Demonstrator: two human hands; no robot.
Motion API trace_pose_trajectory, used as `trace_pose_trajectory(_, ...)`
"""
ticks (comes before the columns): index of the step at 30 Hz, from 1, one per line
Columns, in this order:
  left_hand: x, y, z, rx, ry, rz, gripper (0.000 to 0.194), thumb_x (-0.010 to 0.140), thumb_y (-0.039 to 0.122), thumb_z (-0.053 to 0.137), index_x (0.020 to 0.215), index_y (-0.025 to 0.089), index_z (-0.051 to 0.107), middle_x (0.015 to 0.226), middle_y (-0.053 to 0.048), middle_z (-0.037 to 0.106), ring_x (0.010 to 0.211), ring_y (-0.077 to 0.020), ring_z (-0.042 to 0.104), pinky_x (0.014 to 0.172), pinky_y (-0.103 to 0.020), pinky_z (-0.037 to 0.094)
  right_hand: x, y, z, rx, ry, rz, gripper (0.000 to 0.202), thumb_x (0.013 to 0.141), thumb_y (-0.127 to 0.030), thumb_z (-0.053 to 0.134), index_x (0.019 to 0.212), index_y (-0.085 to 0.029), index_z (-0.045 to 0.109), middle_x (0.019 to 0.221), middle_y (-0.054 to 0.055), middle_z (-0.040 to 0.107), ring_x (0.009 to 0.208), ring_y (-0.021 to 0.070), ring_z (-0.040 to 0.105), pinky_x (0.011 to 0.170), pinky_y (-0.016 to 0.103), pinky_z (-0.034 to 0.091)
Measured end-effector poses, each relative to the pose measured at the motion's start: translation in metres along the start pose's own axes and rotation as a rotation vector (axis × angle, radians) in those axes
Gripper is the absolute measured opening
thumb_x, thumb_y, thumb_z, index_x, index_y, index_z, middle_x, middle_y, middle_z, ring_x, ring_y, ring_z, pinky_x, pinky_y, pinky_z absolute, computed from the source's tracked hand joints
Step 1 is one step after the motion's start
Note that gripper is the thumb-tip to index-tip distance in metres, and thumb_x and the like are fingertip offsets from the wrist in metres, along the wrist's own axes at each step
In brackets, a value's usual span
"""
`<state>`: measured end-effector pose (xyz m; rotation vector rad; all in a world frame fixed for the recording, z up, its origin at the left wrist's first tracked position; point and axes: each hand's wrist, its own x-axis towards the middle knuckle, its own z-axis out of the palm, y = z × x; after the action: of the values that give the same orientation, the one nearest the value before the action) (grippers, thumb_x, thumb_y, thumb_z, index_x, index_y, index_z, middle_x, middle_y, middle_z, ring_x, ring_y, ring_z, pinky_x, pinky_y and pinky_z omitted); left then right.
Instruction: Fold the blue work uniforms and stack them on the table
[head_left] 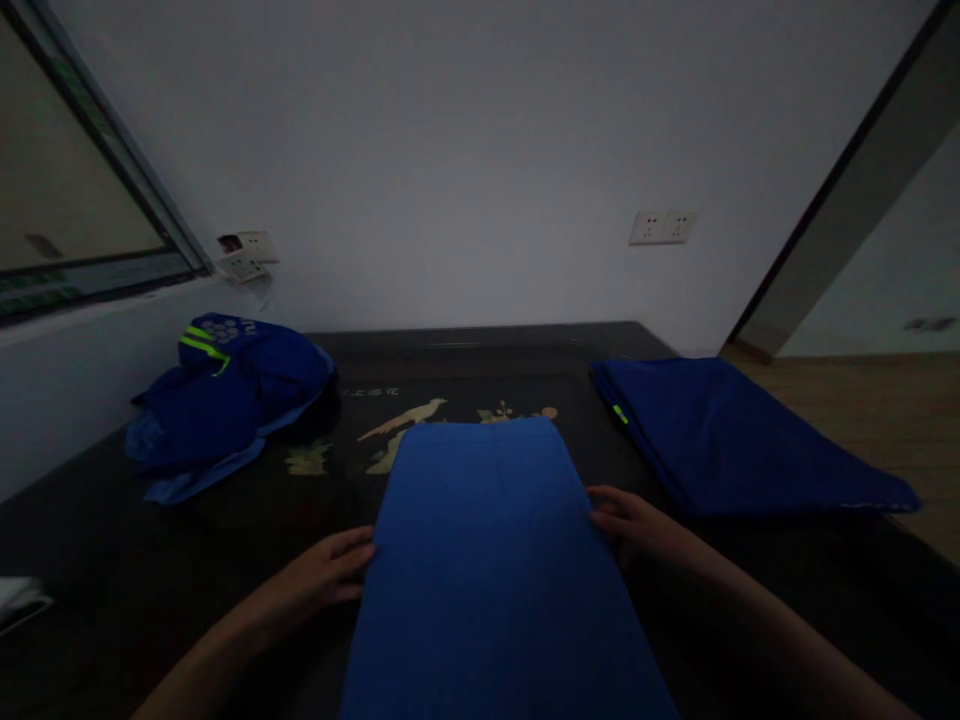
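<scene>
blue cloth (pixel 487 560), folded into a long strip, lay before us on the dark table (pixel 112 590). our left hand (pixel 330 575) and right hand (pixel 630 522) pressed its two side edges, fingers loosely curled against the fabric. folded pile (pixel 720 430) sat at right, crumpled heap (pixel 225 400) at left.

Two bare forearms, sleeveless to the frame edge, ending in left hand (pixel 330 573) and right hand (pixel 626 522), ringless, without watch or glove.
</scene>
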<state>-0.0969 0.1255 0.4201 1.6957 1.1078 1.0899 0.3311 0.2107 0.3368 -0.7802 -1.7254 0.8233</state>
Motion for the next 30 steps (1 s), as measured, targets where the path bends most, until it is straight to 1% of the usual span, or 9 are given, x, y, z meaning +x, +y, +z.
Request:
trace_pose_trajectory(4, -0.005, -0.018, 0.025, -0.083, 0.022, 0.086, 0.085, 0.066, 0.043, 0.081, 0.14, 0.024, 0.044, 0.136, -0.012, 0.056, 0.122, -0.0315, 0.055, 0.103, -0.044, 0.044, -0.004, -0.001, 0.02, 0.116, 0.015, -0.105, 0.055, 0.075, -0.046, 0.065, 0.122, -0.018, 0.058, 0.111, 0.011, 0.067, 0.091, 0.0242, 0.067, 0.071, 0.036, 0.057)
trace_pose_trajectory(6, -0.005, -0.025, 0.038, -0.132, 0.082, 0.058, 0.105, 0.057, 0.046, 0.085, 0.146, 0.028, 0.033, 0.136, -0.013, 0.055, 0.121, -0.0344, 0.055, 0.102, -0.047, 0.046, -0.002, -0.004, 0.03, 0.226, 0.044, -0.149, 0.05, 0.076, -0.042, 0.064, 0.119, -0.018, 0.059, 0.112, 0.01, 0.068, 0.097, 0.024, 0.066, 0.086, 0.04, 0.053)
trace_pose_trajectory(8, -0.005, -0.031, 0.049, -0.175, 0.134, -0.01, 0.115, 0.053, 0.048, 0.086, 0.149, 0.032, 0.025, 0.133, -0.012, 0.058, 0.118, -0.0366, 0.057, 0.098, -0.05, 0.048, 0.0, -0.007, 0.037, 0.324, 0.059, -0.162, 0.048, 0.076, -0.037, 0.063, 0.12, -0.019, 0.058, 0.112, 0.009, 0.068, 0.098, 0.0239, 0.066, 0.091, 0.042, 0.051)
trace_pose_trajectory(11, -0.002, -0.028, 0.061, -0.196, 0.176, -0.037, 0.11, 0.06, 0.041, 0.081, 0.15, 0.037, 0.019, 0.127, -0.008, 0.063, 0.113, -0.0357, 0.061, 0.096, -0.051, 0.05, -0.001, -0.02, 0.039, 0.399, 0.082, -0.169, 0.047, 0.074, -0.028, 0.06, 0.121, -0.021, 0.058, 0.108, 0.007, 0.07, 0.091, 0.0237, 0.068, 0.088, 0.043, 0.052)
trace_pose_trajectory(15, 0.014, 0.0, 0.088, -0.184, 0.152, 0.06, 0.102, 0.067, 0.027, 0.072, 0.15, 0.038, 0.016, 0.123, -0.005, 0.065, 0.107, -0.0327, 0.065, 0.093, -0.049, 0.052, -0.006, -0.05, 0.019, 0.367, 0.139, -0.184, 0.049, 0.074, -0.016, 0.054, 0.123, -0.021, 0.058, 0.105, 0.004, 0.071, 0.086, 0.0204, 0.069, 0.084, 0.037, 0.054)
trace_pose_trajectory(18, 0.032, 0.033, 0.127, -0.185, 0.095, 0.108, 0.097, 0.068, 0.02, 0.067, 0.15, 0.037, 0.018, 0.119, -0.005, 0.067, 0.102, -0.0307, 0.067, 0.089, -0.048, 0.054, -0.013, -0.075, -0.014, 0.332, 0.205, -0.198, 0.051, 0.074, -0.012, 0.05, 0.124, -0.02, 0.057, 0.104, 0.003, 0.072, 0.083, 0.0181, 0.069, 0.083, 0.034, 0.054)
trace_pose_trajectory(21, 0.054, 0.071, 0.176, -0.197, 0.007, 0.182, 0.095, 0.067, 0.012, 0.064, 0.149, 0.037, 0.023, 0.119, -0.005, 0.067, 0.098, -0.0278, 0.068, 0.088, -0.044, 0.054, -0.022, -0.092, -0.064, 0.3, 0.301, -0.223, 0.048, 0.075, -0.009, 0.049, 0.121, -0.02, 0.06, 0.101, 0.003, 0.073, 0.081, 0.0171, 0.069, 0.083, 0.032, 0.055)
trace_pose_trajectory(27, 0.121, 0.148, 0.267, -0.227, -0.202, 0.451, 0.093, 0.063, 0.002, 0.055, 0.146, 0.035, 0.032, 0.118, 0.0, 0.068, 0.097, -0.022, 0.067, 0.093, -0.038, 0.051, -0.038, -0.107, -0.197, 0.1, 0.553, -0.165, 0.039, 0.078, -0.004, 0.053, 0.111, -0.021, 0.066, 0.099, 0.005, 0.073, 0.082, 0.0183, 0.069, 0.082, 0.032, 0.056)
trace_pose_trajectory(30, 0.159, 0.173, 0.313, -0.244, -0.31, 0.534, 0.095, 0.06, 0.001, 0.052, 0.146, 0.033, 0.033, 0.12, 0.001, 0.066, 0.101, -0.022, 0.065, 0.094, -0.037, 0.05, -0.044, -0.111, -0.261, -0.014, 0.642, -0.13, 0.041, 0.08, -0.002, 0.049, 0.115, -0.018, 0.063, 0.102, 0.007, 0.073, 0.083, 0.0179, 0.069, 0.082, 0.032, 0.056)
